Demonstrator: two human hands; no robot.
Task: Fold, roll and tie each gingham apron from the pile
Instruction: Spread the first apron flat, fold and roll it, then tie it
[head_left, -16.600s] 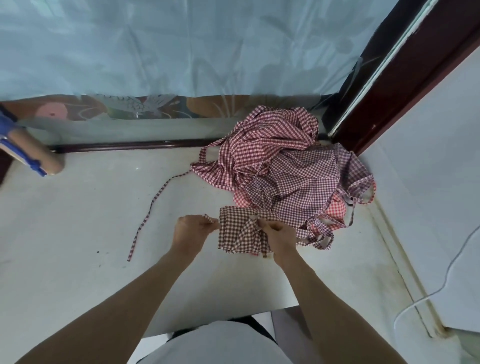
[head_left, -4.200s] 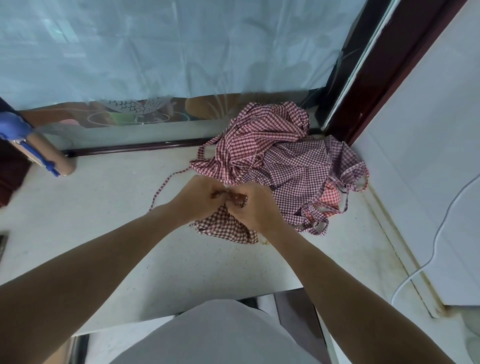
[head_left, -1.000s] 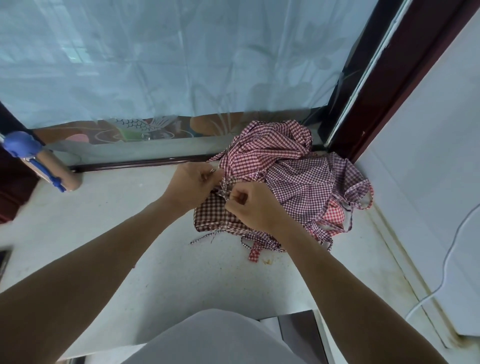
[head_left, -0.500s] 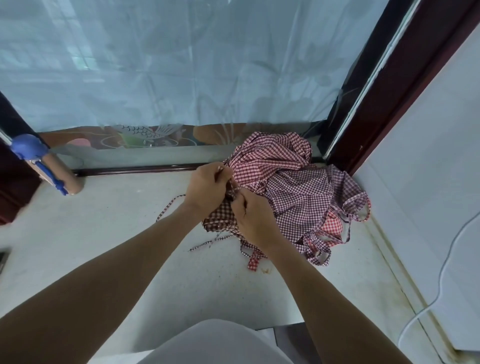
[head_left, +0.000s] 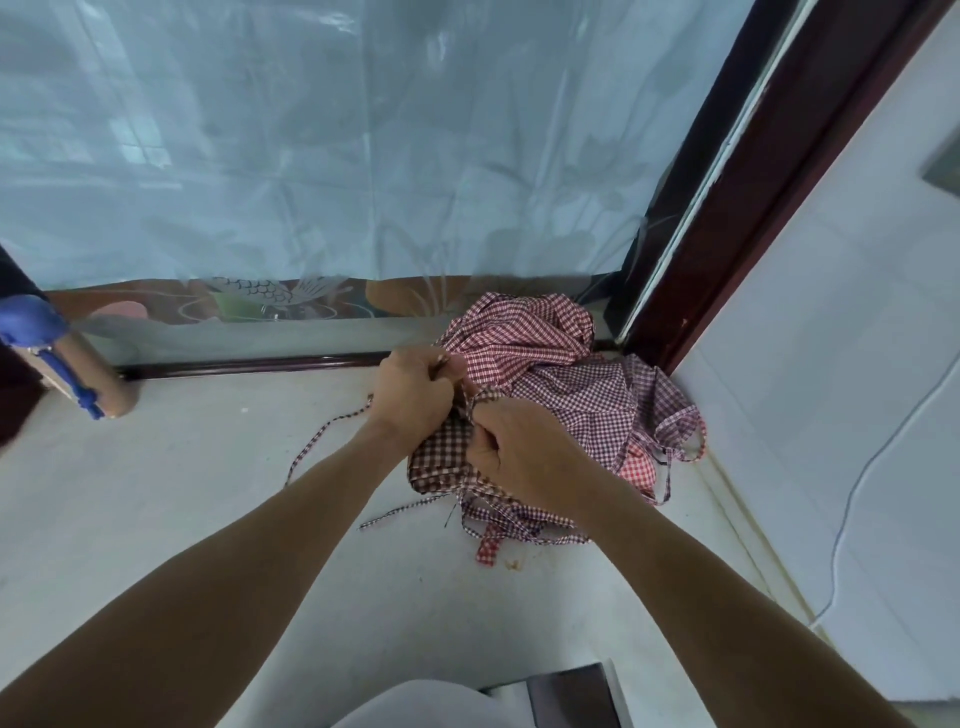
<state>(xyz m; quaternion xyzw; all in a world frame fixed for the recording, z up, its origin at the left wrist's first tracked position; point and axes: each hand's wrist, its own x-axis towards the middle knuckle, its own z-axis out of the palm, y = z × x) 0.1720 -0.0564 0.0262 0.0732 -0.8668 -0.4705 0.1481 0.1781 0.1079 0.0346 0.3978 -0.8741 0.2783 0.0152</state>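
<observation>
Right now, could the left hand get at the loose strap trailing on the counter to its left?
Probably yes: the strap lies bare just beside the left hand, nothing between them, though that hand is busy pinching the bundle's tie.

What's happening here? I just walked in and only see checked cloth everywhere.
A person is tying up a rolled gingham apron on a pale counter. The left hand and right hand both pinch its thin strap above the bundle, working the tie. Loose strap ends trail on the counter. Right behind lies the pile of aprons, crumpled and not yet folded.
</observation>
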